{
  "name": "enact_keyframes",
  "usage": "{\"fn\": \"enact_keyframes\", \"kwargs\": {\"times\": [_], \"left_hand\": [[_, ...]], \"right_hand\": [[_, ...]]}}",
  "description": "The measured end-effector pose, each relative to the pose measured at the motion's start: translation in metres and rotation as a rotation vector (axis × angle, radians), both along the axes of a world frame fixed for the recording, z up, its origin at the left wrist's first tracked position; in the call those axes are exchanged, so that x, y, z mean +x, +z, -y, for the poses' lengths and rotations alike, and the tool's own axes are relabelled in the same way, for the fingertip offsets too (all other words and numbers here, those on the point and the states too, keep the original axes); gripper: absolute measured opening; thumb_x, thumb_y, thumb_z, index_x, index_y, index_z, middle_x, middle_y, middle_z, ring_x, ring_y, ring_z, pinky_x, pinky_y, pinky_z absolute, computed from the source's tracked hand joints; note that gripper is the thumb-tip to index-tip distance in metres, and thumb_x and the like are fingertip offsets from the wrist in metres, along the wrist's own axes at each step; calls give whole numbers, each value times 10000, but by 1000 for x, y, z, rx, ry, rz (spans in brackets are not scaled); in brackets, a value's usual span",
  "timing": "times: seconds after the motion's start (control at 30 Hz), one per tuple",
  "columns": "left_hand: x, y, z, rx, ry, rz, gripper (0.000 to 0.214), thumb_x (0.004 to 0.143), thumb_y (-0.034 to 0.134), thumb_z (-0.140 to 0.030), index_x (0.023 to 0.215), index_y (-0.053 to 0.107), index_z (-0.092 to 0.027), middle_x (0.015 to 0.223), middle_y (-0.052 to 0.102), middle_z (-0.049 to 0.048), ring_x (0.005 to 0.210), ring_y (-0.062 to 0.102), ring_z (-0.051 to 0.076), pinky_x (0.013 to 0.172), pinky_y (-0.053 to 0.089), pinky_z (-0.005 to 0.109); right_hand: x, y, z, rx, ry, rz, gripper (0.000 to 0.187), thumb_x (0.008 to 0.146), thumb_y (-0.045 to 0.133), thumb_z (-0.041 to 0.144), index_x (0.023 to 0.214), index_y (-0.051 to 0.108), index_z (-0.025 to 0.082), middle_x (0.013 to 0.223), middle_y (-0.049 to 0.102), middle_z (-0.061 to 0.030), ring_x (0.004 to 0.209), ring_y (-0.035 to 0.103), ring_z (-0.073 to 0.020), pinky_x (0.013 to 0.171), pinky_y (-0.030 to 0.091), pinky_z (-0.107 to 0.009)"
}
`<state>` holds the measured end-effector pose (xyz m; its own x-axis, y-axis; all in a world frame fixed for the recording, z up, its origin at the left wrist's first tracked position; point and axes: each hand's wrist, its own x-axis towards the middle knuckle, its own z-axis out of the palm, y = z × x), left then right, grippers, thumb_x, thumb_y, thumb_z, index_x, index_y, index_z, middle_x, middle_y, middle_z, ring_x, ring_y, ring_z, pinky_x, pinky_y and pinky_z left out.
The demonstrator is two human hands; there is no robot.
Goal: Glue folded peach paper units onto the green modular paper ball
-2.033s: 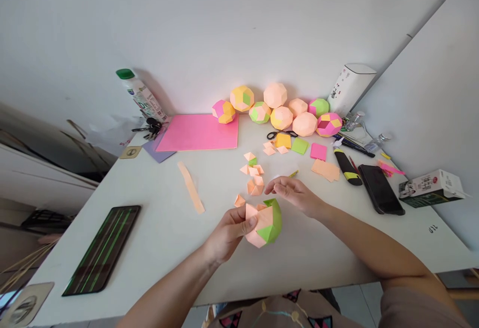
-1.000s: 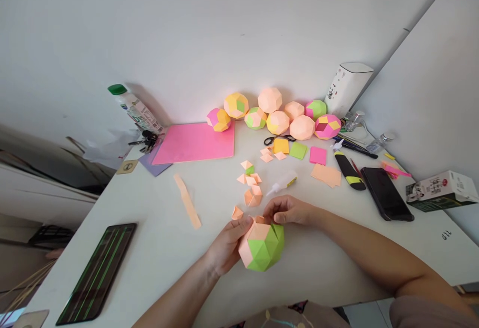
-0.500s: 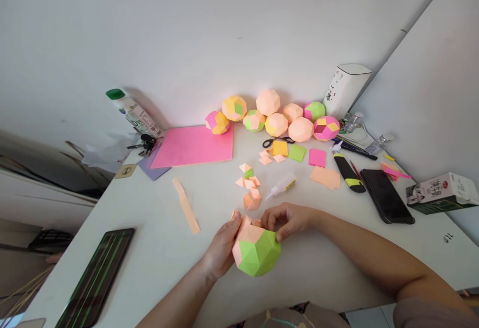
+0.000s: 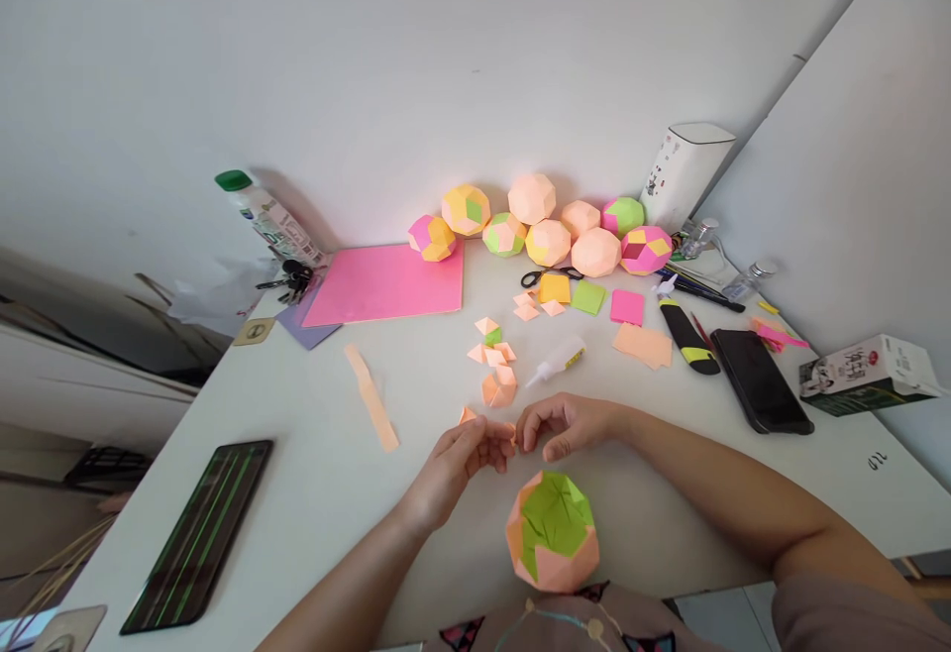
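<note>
A hollow paper ball (image 4: 559, 567), peach outside and green within, rests near the table's front edge with its opening upward. Beyond it, my left hand (image 4: 470, 456) is closed in a pinch on a small folded peach paper piece (image 4: 508, 431), mostly covered by the fingers. My right hand (image 4: 571, 426) is close beside, fingers curled and thumb apart, its fingertips at that piece's edge. Another peach fold (image 4: 467, 414) shows just behind my left hand. A joined peach paper cluster (image 4: 498, 387) and several folded peach pieces lie farther back, near a white glue bottle (image 4: 557, 362).
Finished paper balls (image 4: 532, 198) line the wall. Black scissors (image 4: 551, 276), coloured paper squares (image 4: 588, 296), a cutter (image 4: 688, 337), a phone (image 4: 762, 380) and a milk carton (image 4: 868, 375) occupy the right. Left are a peach strip (image 4: 371, 399), pink sheet (image 4: 386, 285) and dark tablet-like slab (image 4: 197, 535).
The paper ball has left my hands and stands on the table nearer my body, turned opening up. Both hands have come together above it at a small folded piece.
</note>
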<state>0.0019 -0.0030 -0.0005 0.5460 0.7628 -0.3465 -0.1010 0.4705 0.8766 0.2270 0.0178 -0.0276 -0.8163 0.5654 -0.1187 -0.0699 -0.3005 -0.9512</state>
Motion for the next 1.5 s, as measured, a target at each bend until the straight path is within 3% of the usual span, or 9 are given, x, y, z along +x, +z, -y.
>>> {"fn": "enact_keyframes", "kwargs": {"times": [0.17, 0.4, 0.53, 0.6, 0.83, 0.97, 1.23, 1.37, 1.5], "left_hand": [[-4, 5, 1, 228, -121, -160, 355, 847, 498, -473, 908, 650, -157, 810, 603, 56, 779, 529, 182, 776, 427, 327], [-8, 11, 10, 539, -388, -278, 335, 791, 594, -360, 1078, 487, -225, 1143, 501, 79, 960, 484, 192, 842, 422, 339], [-4, 6, 18, 420, -443, -393, 338, 775, 605, -294, 1070, 462, -214, 882, 551, 15, 659, 489, 114, 577, 397, 243], [1, 1, 22, 365, -431, -368, 362, 761, 603, -247, 1093, 463, -218, 933, 554, 12, 581, 469, 77, 504, 352, 214], [10, -7, 16, 38, -174, -218, 213, 714, 633, -253, 896, 607, -147, 829, 624, 32, 680, 562, 126, 580, 413, 227], [6, -3, 3, -184, -52, -67, 267, 653, 708, -260, 879, 639, -137, 788, 647, 35, 672, 589, 131, 585, 440, 224], [5, -4, -1, -394, -126, 67, 356, 670, 705, -401, 908, 631, -146, 620, 619, 29, 481, 563, 115, 380, 378, 183], [4, -8, 0, -467, -161, 76, 330, 694, 682, -402, 881, 637, -134, 631, 656, 47, 434, 536, 72, 362, 355, 143], [4, -11, -2, -485, -166, 76, 319, 718, 656, -399, 883, 637, -127, 659, 673, 56, 447, 558, 67, 391, 403, 137]], "right_hand": [[-1, 3, 1, -20, -25, -1, 253, 763, 695, 334, 914, 636, 140, 1009, 618, -74, 972, 572, -167, 900, 415, -351], [1, 1, -2, 3, -111, 64, 261, 786, 664, 365, 923, 643, 144, 914, 654, -54, 909, 610, -161, 878, 442, -347], [2, 0, -3, 4, -123, 82, 265, 782, 670, 363, 930, 647, 145, 906, 659, -53, 880, 620, -152, 852, 456, -327], [2, -1, -3, 3, -129, 78, 257, 783, 669, 361, 920, 646, 145, 915, 658, -56, 873, 622, -150, 846, 460, -324], [2, 3, -3, -7, -139, 52, 259, 804, 646, 379, 892, 648, 135, 892, 658, -58, 876, 616, -153, 845, 452, -318], [1, 5, -2, -89, -139, -85, 425, 783, 635, 484, 1036, 616, 143, 1034, 633, -94, 969, 599, -193, 875, 437, -347], [-8, 10, -3, 125, -80, -243, 750, 674, 767, 382, 1326, 405, 303, 1360, 419, -81, 1216, 430, -234, 980, 357, -388], [-8, 19, -1, 271, -154, -134, 558, 712, 738, 360, 1218, 527, 253, 1378, 383, -86, 1280, 348, -232, 1016, 308, -389], [-9, 27, 2, 251, -199, -124, 244, 737, 720, 309, 907, 616, 169, 1247, 501, -97, 1185, 453, -222, 983, 346, -403]]}}
